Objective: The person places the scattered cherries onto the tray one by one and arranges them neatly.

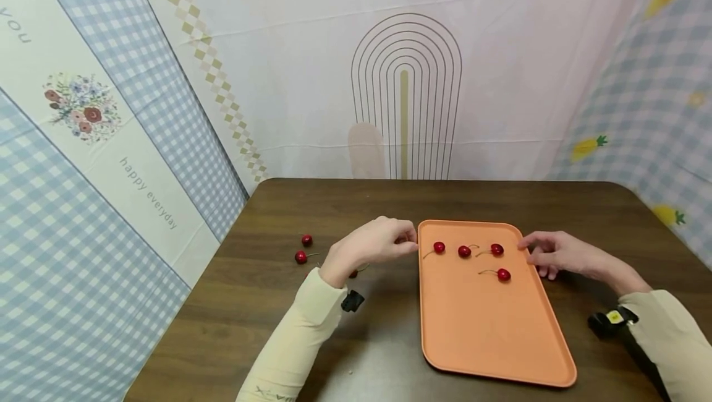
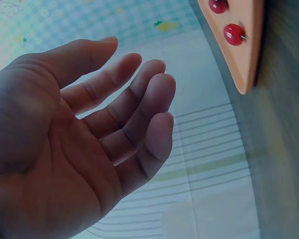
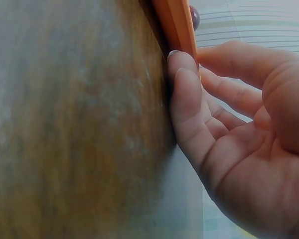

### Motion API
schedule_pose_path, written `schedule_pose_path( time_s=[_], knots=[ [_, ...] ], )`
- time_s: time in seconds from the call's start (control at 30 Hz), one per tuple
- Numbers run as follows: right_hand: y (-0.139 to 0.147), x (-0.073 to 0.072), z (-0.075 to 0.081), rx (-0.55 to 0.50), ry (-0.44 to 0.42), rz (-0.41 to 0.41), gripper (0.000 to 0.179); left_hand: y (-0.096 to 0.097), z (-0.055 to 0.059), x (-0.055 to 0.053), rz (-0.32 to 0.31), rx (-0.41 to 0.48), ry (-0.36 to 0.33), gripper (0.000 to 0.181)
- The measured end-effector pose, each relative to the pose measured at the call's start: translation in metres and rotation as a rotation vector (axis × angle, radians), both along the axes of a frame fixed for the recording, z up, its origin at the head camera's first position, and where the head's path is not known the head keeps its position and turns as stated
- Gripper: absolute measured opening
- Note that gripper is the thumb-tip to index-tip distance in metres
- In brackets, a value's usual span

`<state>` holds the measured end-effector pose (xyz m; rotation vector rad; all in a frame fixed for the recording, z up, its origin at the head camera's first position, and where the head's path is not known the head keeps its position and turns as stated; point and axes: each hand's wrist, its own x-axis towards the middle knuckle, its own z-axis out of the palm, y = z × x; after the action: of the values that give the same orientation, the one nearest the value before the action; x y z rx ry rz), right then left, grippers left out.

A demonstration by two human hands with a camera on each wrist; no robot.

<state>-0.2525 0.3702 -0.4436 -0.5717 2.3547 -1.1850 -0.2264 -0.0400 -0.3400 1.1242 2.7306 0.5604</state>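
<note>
An orange rectangular tray (image 1: 489, 328) lies on the table with several red stemmed cherries toward its far end, one cherry (image 1: 503, 274) nearest the middle. My right hand (image 1: 570, 256) grips the tray's right rim, thumb on the rim and other fingers against its outer side; the right wrist view shows this hand (image 3: 239, 134) up close. Beside the tray's left rim hovers my left hand (image 1: 372, 242). In the left wrist view that hand (image 2: 99, 129) has loosely bent fingers and holds nothing, with a gap between it and the tray (image 2: 246, 64).
Left of the tray, two cherries lie on the brown wooden table (image 1: 250, 303), one cherry (image 1: 301, 257) closer to me. Another cherry (image 1: 353, 274) is partly hidden by my left wrist. Patterned cloth (image 1: 278, 80) hangs behind the table's far edge.
</note>
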Motion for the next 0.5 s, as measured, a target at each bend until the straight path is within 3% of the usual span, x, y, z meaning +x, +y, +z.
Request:
schedule_pose_path(
  time_s=[0.23, 0.5],
  knots=[
    [0.002, 0.000, -0.001, -0.002, -0.004, 0.000, 0.042, -0.010, -0.010, 0.002, 0.034, -0.009, -0.040, 0.010],
    [0.001, -0.001, -0.001, 0.000, -0.010, -0.007, 0.042, -0.022, -0.025, -0.001, 0.069, -0.077, 0.000, 0.020]
  ],
)
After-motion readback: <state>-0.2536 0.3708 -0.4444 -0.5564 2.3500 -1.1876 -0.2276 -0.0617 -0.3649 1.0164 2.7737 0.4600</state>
